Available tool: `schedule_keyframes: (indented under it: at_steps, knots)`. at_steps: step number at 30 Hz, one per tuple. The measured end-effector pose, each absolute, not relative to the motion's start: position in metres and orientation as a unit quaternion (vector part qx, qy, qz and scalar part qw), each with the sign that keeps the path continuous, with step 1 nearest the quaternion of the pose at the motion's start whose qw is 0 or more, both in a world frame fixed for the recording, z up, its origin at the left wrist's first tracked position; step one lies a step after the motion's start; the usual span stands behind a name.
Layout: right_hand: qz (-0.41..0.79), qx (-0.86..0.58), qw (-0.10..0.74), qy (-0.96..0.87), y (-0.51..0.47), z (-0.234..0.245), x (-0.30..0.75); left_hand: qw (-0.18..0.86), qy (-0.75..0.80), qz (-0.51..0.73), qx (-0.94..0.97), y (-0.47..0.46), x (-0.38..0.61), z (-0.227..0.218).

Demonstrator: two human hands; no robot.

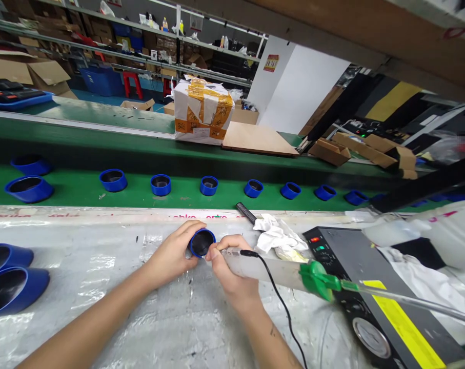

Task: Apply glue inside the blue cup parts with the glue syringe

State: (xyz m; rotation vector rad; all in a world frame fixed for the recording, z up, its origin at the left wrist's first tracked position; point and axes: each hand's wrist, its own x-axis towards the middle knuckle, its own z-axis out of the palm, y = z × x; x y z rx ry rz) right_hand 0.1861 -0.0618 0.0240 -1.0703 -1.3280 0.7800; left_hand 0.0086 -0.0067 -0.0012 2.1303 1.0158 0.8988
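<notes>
My left hand (176, 251) is closed around the side of a round blue cup-like part (202, 243) with a dark inside, its opening turned toward me. In my right hand (232, 274) is a translucent glue-dispensing syringe (274, 271), its tip at the lower right rim of the blue part. A green cap (316, 279) closes the syringe's back end, and a clear hose runs from it to the right. A black cable (273, 287) hangs from a plug on the syringe. Whether glue is coming out is too small to see.
Beyond the plastic-covered bench, several blue parts (209, 186) stand along a green conveyor (182, 200). More blue parts (19, 292) lie at the left. A black dispenser box (355, 261) with a gauge sits right, beside a crumpled white cloth (280, 233). A taped carton (203, 110) stands behind.
</notes>
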Motion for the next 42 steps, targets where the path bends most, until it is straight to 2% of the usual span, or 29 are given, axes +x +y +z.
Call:
schedule_keyframes:
  at_steps: [18,42]
  knots:
    - [0.355,-0.434,0.598,-0.573,-0.048,0.020,0.175,0.304,0.384,0.341,0.802,-0.007,0.009,0.000]
    - [0.318,-0.488,0.585,-0.565,-0.058,0.031,0.195,0.308,0.379,0.329,0.808,-0.006,0.009,0.001]
